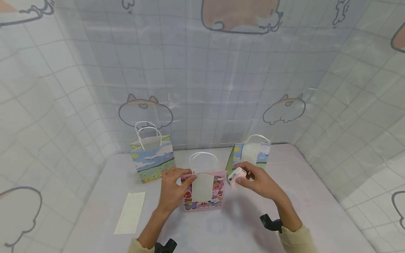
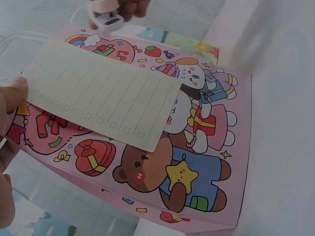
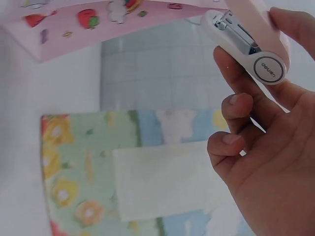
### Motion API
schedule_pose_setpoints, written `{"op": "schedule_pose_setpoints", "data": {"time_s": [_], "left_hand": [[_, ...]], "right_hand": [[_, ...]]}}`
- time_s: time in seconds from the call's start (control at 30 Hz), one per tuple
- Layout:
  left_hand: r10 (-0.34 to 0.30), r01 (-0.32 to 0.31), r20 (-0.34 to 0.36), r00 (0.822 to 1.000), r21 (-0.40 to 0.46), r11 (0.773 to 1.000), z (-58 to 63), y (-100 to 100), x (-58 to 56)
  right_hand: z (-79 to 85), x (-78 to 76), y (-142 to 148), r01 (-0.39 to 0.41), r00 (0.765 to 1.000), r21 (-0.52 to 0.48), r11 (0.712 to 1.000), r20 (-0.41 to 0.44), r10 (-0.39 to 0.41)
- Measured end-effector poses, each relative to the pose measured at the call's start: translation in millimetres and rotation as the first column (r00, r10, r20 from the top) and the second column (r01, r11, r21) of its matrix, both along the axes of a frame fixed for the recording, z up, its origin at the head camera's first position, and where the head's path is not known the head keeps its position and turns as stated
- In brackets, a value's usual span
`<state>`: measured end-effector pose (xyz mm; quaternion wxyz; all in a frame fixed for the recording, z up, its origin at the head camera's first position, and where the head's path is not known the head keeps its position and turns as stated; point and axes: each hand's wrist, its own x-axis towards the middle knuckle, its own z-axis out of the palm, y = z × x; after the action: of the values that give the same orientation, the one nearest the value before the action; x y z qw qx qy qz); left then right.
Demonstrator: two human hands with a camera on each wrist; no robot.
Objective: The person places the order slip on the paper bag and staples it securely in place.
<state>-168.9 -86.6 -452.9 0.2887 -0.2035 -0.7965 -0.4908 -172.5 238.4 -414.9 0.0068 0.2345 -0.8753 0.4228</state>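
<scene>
A pink paper gift bag [image 1: 219, 189] with cartoon animals and white handles stands at the middle of the table. A lined checklist slip [image 2: 103, 93] lies flat on its front, from the top edge down. My left hand [image 1: 173, 188] pinches the slip and the bag's top edge at the upper left, thumb in front and fingers behind. My right hand [image 1: 261, 181] holds a small pink and white stapler [image 3: 253, 46] between thumb and fingers, just right of the bag's top corner. The stapler's jaws stand apart, with no paper between them in the right wrist view.
Behind on the left stands a blue and green landscape gift bag [image 1: 155, 163]. A similar bag [image 1: 263, 154], back right, has a pale slip [image 1: 250, 154] on its front. Another lined slip [image 1: 130, 213] lies on the table at left. A patterned cloth wall [image 1: 202, 105] encloses the back and sides.
</scene>
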Motion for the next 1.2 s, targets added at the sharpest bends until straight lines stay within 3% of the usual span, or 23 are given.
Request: {"op": "schedule_pose_setpoints", "data": {"time_s": [0.33,0.7,0.93,1.07,1.2], "left_hand": [[-0.005,0.005,-0.014,1.0,-0.008,1.0,0.8,1.1,-0.1],[-0.008,0.008,-0.016,1.0,-0.01,1.0,-0.1,0.7,-1.0],[-0.002,0.002,-0.004,1.0,-0.017,1.0,0.0,2.9,0.8],[0.005,-0.005,0.002,1.0,-0.018,1.0,0.3,3.9,2.1],[0.012,-0.012,0.005,1.0,-0.023,1.0,0.3,5.2,2.0]], "right_hand": [[15.9,-12.0,-12.1,0.02,0.999,0.0,1.0,-0.042,-0.02],[22.9,-25.5,-11.5,-0.013,1.0,-0.076,0.997,-0.026,0.011],[26.0,-28.8,-10.4,-0.041,0.999,-0.239,0.97,0.014,0.046],[24.0,-32.7,-15.1,0.007,1.0,-0.288,0.958,0.002,-0.007],[21.2,-34.9,-24.6,0.056,0.998,-0.229,0.972,-0.022,-0.063]]}}
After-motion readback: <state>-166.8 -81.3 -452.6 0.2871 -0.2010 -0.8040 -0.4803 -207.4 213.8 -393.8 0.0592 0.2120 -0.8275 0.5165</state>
